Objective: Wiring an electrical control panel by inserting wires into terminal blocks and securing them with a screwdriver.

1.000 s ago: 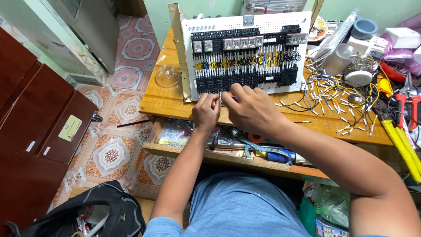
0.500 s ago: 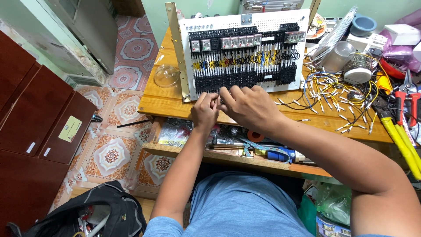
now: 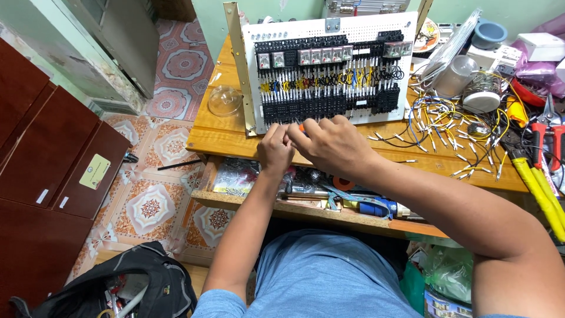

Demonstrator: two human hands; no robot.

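Observation:
A white perforated panel (image 3: 329,26) carrying rows of black relays and terminal blocks with yellow and black wiring stands tilted up on the wooden table (image 3: 223,138). Both hands are at its lower edge. My left hand (image 3: 275,148) has its fingers curled together against the bottom terminal row; what it pinches is hidden. My right hand (image 3: 334,144) is closed just to the right of it. A small orange tool tip (image 3: 301,126) shows between the two hands, in the right hand's fingers.
Loose yellow, blue and black wires (image 3: 453,132) lie right of the panel, with a clear cup (image 3: 453,76), red-handled pliers (image 3: 550,138) and a yellow-handled cutter (image 3: 538,185). A clear dome (image 3: 225,100) sits left. An open drawer (image 3: 265,203) holds tools. A black bag (image 3: 138,282) lies on the floor.
Both hands stay at the panel's lower edge, shifting only slightly up toward the terminal row. The camera has leaned a little.

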